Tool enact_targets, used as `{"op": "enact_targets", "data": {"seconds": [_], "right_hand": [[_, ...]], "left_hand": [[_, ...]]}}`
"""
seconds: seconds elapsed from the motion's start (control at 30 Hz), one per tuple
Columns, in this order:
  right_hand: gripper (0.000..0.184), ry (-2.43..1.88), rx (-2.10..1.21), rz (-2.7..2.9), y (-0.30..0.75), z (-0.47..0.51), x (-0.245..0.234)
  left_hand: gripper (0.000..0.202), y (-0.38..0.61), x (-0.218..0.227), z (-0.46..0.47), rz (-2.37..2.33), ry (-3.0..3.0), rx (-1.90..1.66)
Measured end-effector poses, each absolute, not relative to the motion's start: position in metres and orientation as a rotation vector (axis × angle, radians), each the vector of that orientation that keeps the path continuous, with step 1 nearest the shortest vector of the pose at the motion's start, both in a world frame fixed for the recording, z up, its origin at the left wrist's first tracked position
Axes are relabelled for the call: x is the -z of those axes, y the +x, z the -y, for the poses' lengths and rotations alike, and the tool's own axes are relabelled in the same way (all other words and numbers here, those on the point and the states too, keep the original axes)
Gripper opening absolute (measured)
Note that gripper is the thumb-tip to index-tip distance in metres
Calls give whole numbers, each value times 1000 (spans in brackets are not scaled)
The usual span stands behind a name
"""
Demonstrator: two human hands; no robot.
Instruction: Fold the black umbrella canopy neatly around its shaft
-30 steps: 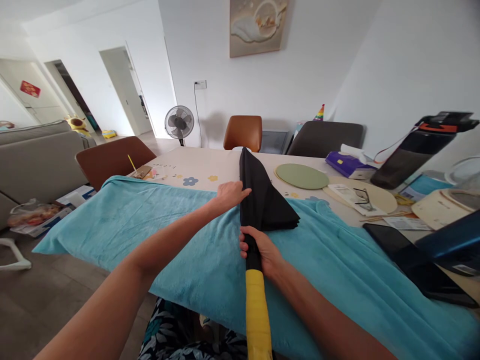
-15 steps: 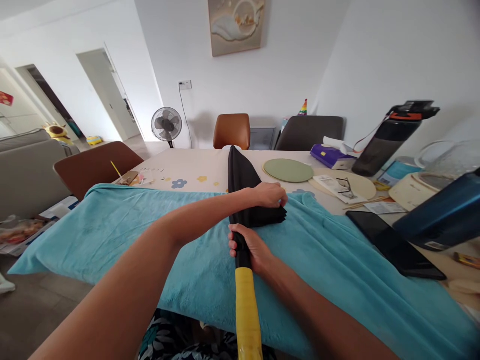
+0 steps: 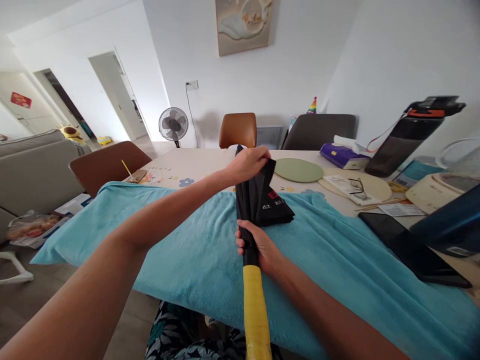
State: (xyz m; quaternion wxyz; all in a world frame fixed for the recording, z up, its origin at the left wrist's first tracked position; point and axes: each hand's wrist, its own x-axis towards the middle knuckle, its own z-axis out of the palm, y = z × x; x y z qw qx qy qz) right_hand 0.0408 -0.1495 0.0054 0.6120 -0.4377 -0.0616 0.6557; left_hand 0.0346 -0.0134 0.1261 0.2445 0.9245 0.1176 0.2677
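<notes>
A black folded umbrella [image 3: 262, 200] with a yellow handle [image 3: 256, 312] lies lengthwise over a turquoise towel [image 3: 180, 250] on the table. My right hand [image 3: 255, 245] is closed round the black shaft just above the yellow handle. My left hand [image 3: 249, 162] is closed on the umbrella's black fabric near its far tip and lifts a fold, which shows a small red and white logo.
The table [image 3: 195, 165] also bears a green round mat [image 3: 298, 170], a purple tissue box [image 3: 343, 156], glasses on paper [image 3: 354, 186], a black bottle [image 3: 408, 137], a dark tablet [image 3: 412, 247] and a blue object [image 3: 450, 222]. Chairs [image 3: 238, 130] ring the table; a fan [image 3: 173, 124] stands behind.
My left hand has moved from the fabric's lower right edge up to the far tip and lifted a fold, baring the logo. My right hand keeps its grip.
</notes>
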Motion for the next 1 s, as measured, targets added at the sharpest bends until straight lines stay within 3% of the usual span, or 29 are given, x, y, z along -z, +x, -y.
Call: {"op": "enact_targets", "data": {"seconds": [0.37, 0.77, 1.0], "right_hand": [[37, -899, -1557, 102, 42, 150, -10], [9, -884, -1584, 98, 48, 147, -6], [10, -898, -1590, 141, 52, 149, -7]], "left_hand": [[6, -53, -101, -39, -566, 2096, -813], [18, -109, -68, -67, -667, 2161, -406], [20, -107, -53, -66, -683, 2385, -355]]}}
